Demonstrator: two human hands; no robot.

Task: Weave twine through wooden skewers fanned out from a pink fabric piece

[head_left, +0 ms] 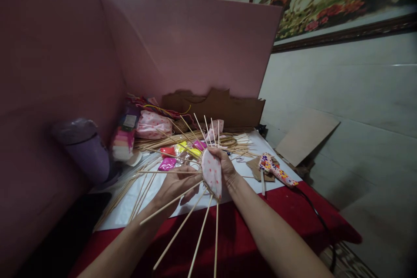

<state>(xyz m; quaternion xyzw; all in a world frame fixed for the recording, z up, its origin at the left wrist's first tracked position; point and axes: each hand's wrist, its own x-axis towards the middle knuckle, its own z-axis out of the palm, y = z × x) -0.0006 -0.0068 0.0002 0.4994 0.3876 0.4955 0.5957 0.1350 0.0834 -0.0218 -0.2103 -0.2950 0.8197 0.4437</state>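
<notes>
- Fabric-covered disc (211, 173): pale pink with small spots, held up on edge between both hands, just below frame centre and above the near edge of the white sheet (250, 186).
- Thin sticks (216, 239) radiate from the disc. Long ones fan out toward 6, 7 and 8 o'clock, and short ends poke up toward 11 to 1 o'clock.
- Right hand (225, 166): at the disc's 3 o'clock. The fingers (219, 153) are curled together over the top rim and clamped on the disc. The thumb is hidden behind the fabric.
- Left hand (177, 184): at the disc's 9 o'clock. The fingers (192, 177) are close together, with the tips at the disc's left rim among the sticks. A stick crosses over the knuckles. Cannot tell whether the tips pinch a stick or only rest against the rim.
- Floral-patterned glue gun (276, 173) lies on the sheet at 3 o'clock of the hands, well apart from them. Its black cable (321, 221) trails off over the red cloth (234, 234).
- Loose stick bundle (163, 142) and bright clay packets (167, 164) lie at 10 to 11 o'clock, just beyond the hands.
- Purple cup (89, 156) stands at 9 o'clock against the pink board (195, 43), blurred. Its top is wrapped in film and the contents are unreadable.
- Brown cardboard (221, 110) leans at 12 o'clock.
- Both forearms are cut off by the bottom edge, and so are the lowest stick ends.
</notes>
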